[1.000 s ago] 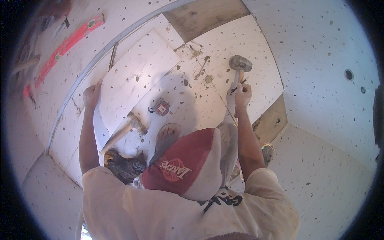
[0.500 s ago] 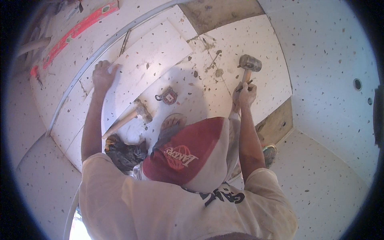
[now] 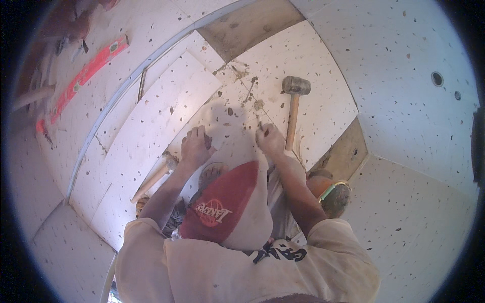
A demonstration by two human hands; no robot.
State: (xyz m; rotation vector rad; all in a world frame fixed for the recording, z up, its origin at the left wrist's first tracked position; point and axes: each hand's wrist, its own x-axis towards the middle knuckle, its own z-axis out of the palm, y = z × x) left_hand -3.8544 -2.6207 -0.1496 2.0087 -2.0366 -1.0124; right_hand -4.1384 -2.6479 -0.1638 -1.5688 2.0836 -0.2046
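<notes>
My left hand (image 3: pixel 196 147) is over the pale tiles, its thumb and fingers closed around a small tape measure (image 3: pixel 208 142) that is mostly hidden. To its right, my right hand (image 3: pixel 271 140) pinches a thin dark stick like a pencil (image 3: pixel 260 124) near a tile joint. Beyond the right hand, a mallet (image 3: pixel 296 86) with a black head and wooden handle lies on a tile (image 3: pixel 323 101). Beside my left forearm rests a hammer (image 3: pixel 154 181) with a wooden handle, its head partly covered by the wrist.
A red spirit level (image 3: pixel 86 76) lies at the far left, past a long grey strip (image 3: pixel 101 118). A loose white tile (image 3: pixel 169 96) overlaps others. Bare brown patches show at the back (image 3: pixel 252 30) and right (image 3: pixel 341 159). A pale panel with a round hole (image 3: pixel 437 79) is at the right.
My left hand has moved right and nearer, off the loose tile, and taken hold of the tape measure. My right hand has let go of the mallet and moved left, keeping the thin stick.
</notes>
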